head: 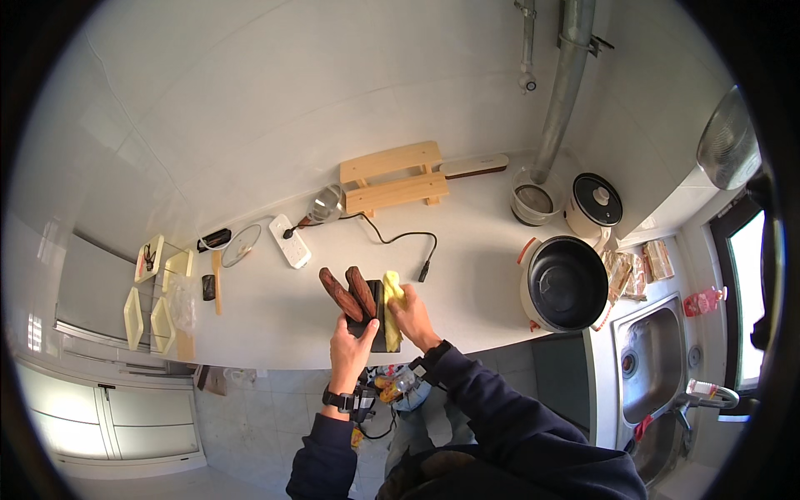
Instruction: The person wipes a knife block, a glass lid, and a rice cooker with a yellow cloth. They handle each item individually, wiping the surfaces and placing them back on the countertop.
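Note:
My left hand (351,350) grips a black block-like holder (377,306) near the front edge of the white counter. Two brown objects with a wood-like grain (340,294), probably handles, stick out of its upper left side. A yellow cloth (392,312) lies against the holder's right side, and the fingers of my right hand (412,315) are closed on it. A black power cable (406,236) runs behind the hands from a white power strip (289,242).
A large black-lined pot (565,284) stands to the right, with a lidded cooker (594,203) and a clear container (534,200) behind. A wooden rack (394,178) leans by the wall. A steel sink (650,362) is at far right; pale trays (132,319) are at left.

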The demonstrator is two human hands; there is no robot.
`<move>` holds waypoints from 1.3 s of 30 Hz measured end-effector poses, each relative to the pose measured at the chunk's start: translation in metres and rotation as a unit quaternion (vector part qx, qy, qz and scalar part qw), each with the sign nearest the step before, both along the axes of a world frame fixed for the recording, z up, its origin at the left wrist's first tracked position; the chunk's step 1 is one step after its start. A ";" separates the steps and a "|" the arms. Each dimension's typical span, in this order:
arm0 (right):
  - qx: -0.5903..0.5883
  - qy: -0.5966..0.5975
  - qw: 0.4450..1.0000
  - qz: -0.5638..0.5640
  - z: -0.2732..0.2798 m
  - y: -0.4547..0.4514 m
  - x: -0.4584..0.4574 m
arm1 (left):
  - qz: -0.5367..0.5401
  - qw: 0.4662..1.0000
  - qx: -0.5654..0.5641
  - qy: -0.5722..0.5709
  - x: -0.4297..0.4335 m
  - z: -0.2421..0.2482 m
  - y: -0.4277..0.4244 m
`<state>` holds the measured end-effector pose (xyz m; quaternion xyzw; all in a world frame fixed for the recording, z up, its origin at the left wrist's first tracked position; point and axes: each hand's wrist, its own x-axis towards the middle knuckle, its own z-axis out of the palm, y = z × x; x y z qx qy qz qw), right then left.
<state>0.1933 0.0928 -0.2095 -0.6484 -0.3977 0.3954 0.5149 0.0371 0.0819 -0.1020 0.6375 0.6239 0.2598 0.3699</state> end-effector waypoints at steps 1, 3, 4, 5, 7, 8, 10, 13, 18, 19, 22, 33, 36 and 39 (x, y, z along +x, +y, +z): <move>0.020 0.015 1.000 -0.006 0.018 0.003 0.001 | -0.003 1.000 0.005 0.000 0.000 0.000 0.000; 0.056 0.029 0.998 -0.007 0.036 0.009 0.002 | -0.009 1.000 0.016 -0.001 0.000 0.001 0.000; 0.068 0.022 0.997 -0.006 0.038 0.011 0.003 | -0.011 1.000 0.022 0.002 0.000 0.000 0.000; 0.080 0.015 0.997 -0.004 0.039 0.012 0.002 | -0.013 0.999 0.029 0.006 0.000 -0.001 0.000; 0.073 0.021 0.997 -0.029 0.035 0.013 -0.003 | -0.013 0.999 0.037 0.003 -0.003 -0.004 0.000; 0.054 0.045 0.997 -0.042 0.033 0.011 -0.006 | -0.012 0.999 0.038 -0.003 -0.004 -0.006 0.000; 0.033 0.050 0.997 -0.058 0.014 0.009 -0.009 | -0.010 0.999 0.037 -0.013 -0.005 -0.008 0.001; 0.028 -0.018 0.998 -0.055 -0.039 0.005 -0.012 | -0.011 0.999 0.028 -0.014 -0.001 -0.006 0.003; -0.151 -0.054 0.986 0.051 -0.071 -0.015 -0.008 | -0.008 0.999 0.027 -0.016 0.002 -0.001 0.000; -0.124 -0.052 0.990 0.040 -0.067 -0.015 -0.009 | -0.007 0.999 0.030 -0.009 0.002 0.000 0.001; -0.070 -0.003 0.997 0.024 -0.023 -0.019 -0.013 | -0.003 1.000 0.021 -0.015 -0.006 -0.008 0.002; 0.016 -0.025 0.999 -0.022 0.009 -0.020 -0.016 | -0.018 0.998 0.059 -0.030 -0.002 -0.014 0.002; -0.037 -0.048 0.998 -0.006 -0.022 -0.034 -0.024 | -0.008 0.999 0.024 -0.024 -0.003 -0.009 0.002; -0.107 -0.032 0.993 0.027 -0.057 -0.049 -0.028 | -0.013 1.000 0.018 -0.022 0.000 -0.003 0.002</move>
